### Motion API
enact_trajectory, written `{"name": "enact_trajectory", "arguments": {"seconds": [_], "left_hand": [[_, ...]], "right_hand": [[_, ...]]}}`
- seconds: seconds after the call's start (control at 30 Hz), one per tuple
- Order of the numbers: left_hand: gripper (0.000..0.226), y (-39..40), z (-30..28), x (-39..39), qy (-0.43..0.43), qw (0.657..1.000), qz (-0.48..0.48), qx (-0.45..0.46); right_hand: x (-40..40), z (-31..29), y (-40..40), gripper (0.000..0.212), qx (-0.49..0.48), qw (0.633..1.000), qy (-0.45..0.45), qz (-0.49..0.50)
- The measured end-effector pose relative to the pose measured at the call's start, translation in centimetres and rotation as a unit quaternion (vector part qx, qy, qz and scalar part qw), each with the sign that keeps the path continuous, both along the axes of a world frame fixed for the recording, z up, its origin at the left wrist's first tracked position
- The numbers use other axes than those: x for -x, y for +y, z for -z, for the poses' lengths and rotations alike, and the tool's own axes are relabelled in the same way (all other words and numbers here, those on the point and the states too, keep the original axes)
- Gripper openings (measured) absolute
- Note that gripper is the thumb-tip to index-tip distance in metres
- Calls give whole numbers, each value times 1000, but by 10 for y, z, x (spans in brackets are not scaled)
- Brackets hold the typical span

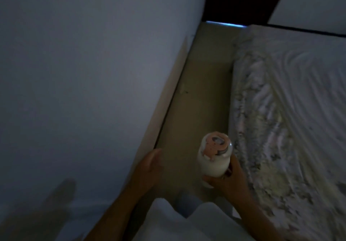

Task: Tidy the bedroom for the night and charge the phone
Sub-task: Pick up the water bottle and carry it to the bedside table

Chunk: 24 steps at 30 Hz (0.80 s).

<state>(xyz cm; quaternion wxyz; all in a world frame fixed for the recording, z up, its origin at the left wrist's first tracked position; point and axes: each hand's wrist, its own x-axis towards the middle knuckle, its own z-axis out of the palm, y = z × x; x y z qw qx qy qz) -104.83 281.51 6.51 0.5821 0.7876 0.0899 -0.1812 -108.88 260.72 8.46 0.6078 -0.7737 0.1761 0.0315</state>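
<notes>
The room is dim. My right hand (227,181) grips the lower part of a white bottle (213,163) with a pink patterned top, held upright over the narrow strip of floor. My left hand (149,167) hovers just left of the bottle, fingers apart and holding nothing. To the right lies the bed (292,100) with a rumpled patterned sheet. No phone shows in this view.
A plain pale wall (84,72) fills the left side. A narrow beige floor strip (204,91) runs between wall and bed toward a dark gap at the top. My light clothing (187,222) fills the bottom centre.
</notes>
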Motion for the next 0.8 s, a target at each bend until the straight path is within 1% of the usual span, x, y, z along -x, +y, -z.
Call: {"name": "enact_trajectory", "arguments": {"seconds": [0.1,0.2,0.3,0.37,0.53,0.7,0.8], "left_hand": [[41,-18,10,-38,-1,997,82,-16],[41,-35,22,-74,13,991,129,-25],[41,-56,31,-118,22,984,171,-34],[41,-75,34,-157,19,981,191,-42],[41,-131,27,-273,18,976,206,-64],[41,-188,8,-374,-2,973,222,-56],[41,-210,9,-429,3,973,220,-68]], "right_hand": [[-10,1,-5,75,-41,996,21,71],[-25,3,-21,67,-44,990,48,122],[-54,14,-48,75,-31,985,60,158],[-86,17,-70,74,-24,983,50,175],[-200,10,-128,67,-20,984,38,174],[-305,-2,-169,73,-18,990,21,140],[-361,1,-193,74,-12,990,26,139]]}}
